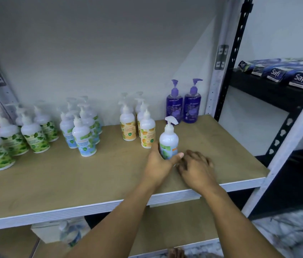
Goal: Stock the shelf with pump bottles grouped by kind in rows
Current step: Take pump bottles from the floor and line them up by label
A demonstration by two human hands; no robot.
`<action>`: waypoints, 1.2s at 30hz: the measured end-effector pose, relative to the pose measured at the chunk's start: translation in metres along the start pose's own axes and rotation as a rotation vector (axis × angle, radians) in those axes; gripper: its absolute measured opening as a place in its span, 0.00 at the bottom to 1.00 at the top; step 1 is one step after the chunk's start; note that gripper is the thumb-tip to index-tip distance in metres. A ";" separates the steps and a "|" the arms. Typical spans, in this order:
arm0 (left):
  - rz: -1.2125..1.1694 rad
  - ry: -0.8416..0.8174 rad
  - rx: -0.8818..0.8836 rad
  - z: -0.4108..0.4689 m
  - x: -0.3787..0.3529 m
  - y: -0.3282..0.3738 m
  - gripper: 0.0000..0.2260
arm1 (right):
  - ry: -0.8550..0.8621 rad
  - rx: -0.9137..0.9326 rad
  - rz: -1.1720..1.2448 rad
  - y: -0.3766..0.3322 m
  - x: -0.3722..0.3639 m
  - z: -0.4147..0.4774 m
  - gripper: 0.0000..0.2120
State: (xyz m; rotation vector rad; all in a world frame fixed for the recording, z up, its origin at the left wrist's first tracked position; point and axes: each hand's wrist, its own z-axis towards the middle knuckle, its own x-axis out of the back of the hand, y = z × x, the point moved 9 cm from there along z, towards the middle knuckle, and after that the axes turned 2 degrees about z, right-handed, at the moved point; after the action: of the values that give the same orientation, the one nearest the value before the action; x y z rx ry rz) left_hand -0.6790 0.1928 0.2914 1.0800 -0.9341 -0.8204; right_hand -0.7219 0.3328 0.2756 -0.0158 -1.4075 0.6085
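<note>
1. Forearms reach in from the bottom edge and cross the front lip of the shelf (91, 179). The front is the only open side.
2. Left hand (158, 164) grips the bottle (168, 140) low on its body, thumb curled across the label. I judge the low hold steadies it upright and leaves the pump clear.
3. Right hand (196, 169) hovers or rests just beside it, fingers loosely spread, holding nothing. Blur hides whether it touches the bottle.
4. That bottle is upright on the bare right part, just right of the orange row (147, 133) and in front of the purple pair (174, 107). My hand hides its base.
5. Its label looks blue-green, so I judge it belongs with the blue group (83, 138) further left.
6. Green bottles (35, 138) sit far left. Gaps keep the kinds apart.
7. Safi boxes (281, 75) lie on the next rack.
</note>
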 end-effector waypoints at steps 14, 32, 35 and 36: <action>0.125 0.133 -0.035 -0.012 0.081 -0.004 0.25 | -0.115 0.044 0.002 -0.029 -0.016 0.006 0.22; 0.261 0.423 -0.009 -0.075 0.286 -0.025 0.25 | -0.302 0.395 -0.056 -0.202 -0.086 0.005 0.34; 0.271 0.441 -0.001 -0.074 0.304 -0.031 0.25 | -0.304 0.391 -0.069 -0.211 -0.093 0.009 0.35; 0.270 0.445 0.005 -0.073 0.309 -0.034 0.24 | -0.302 0.387 -0.077 -0.212 -0.094 0.010 0.35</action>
State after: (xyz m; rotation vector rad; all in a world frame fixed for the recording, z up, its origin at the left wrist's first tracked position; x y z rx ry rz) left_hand -0.4957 -0.0684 0.3106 1.0555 -0.6829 -0.3341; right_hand -0.6524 0.1111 0.2678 0.4531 -1.5497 0.8354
